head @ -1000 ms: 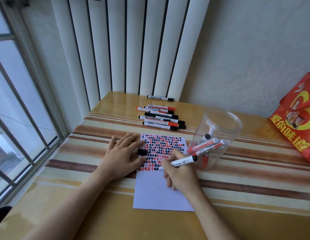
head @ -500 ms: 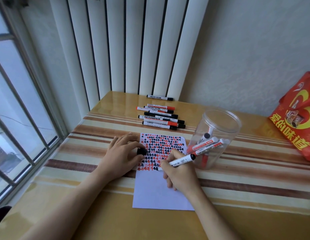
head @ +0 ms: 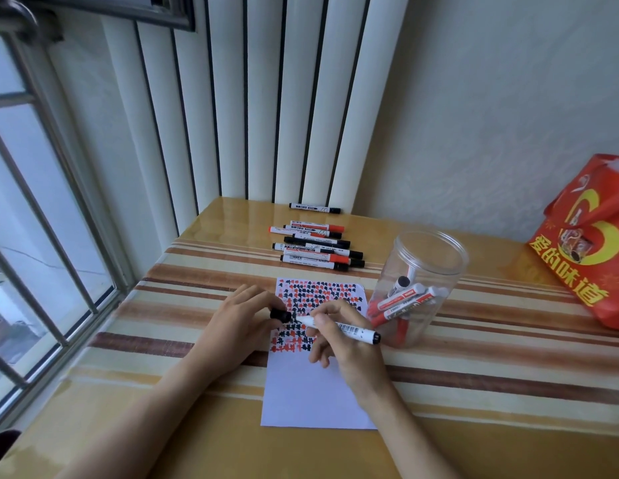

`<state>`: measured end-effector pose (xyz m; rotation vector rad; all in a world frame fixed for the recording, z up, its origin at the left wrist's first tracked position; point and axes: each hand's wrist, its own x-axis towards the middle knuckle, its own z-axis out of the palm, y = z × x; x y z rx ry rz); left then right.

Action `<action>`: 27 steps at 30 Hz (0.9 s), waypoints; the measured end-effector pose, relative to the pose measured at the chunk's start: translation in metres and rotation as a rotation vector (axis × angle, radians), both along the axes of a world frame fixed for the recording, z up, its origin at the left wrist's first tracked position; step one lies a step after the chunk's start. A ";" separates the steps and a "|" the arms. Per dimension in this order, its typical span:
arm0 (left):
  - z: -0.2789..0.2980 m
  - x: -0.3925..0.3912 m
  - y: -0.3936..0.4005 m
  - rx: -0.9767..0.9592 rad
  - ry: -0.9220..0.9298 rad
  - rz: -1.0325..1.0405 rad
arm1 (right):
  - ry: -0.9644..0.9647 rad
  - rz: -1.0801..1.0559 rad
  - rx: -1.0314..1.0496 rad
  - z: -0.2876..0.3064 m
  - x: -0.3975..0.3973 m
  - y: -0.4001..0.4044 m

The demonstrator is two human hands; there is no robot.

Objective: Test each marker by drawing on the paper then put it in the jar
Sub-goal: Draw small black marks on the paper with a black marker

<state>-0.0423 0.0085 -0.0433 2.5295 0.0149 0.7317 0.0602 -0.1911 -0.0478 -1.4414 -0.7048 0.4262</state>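
My right hand (head: 342, 344) grips a white marker (head: 349, 329) with a black end, lifted nearly level over the paper (head: 315, 392), its tip pointing left. My left hand (head: 239, 323) pinches the black cap (head: 279, 315) just left of that tip, a small gap between them. The upper half of the paper carries rows of red and black marks; the lower half is blank. A clear plastic jar (head: 422, 271) stands open to the right of the paper with several red and black markers inside.
A cluster of several capped markers (head: 318, 247) lies behind the paper, one more (head: 315, 208) apart near the radiator. A red bag (head: 591, 243) stands at the right edge. A barred window runs along the left side of the striped table (head: 508, 357).
The right hand has lifted the marker off the paper and turned it level, tip toward the cap. The left hand has raised the cap to meet it.
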 end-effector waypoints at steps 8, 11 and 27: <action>0.002 -0.002 -0.001 0.015 -0.018 -0.165 | -0.022 0.106 -0.064 -0.001 -0.004 0.002; 0.001 -0.003 -0.001 0.007 -0.034 -0.166 | -0.017 0.080 -0.069 0.000 -0.006 0.002; -0.002 0.001 -0.003 0.111 -0.009 -0.062 | -0.402 0.003 -0.284 0.004 0.025 -0.016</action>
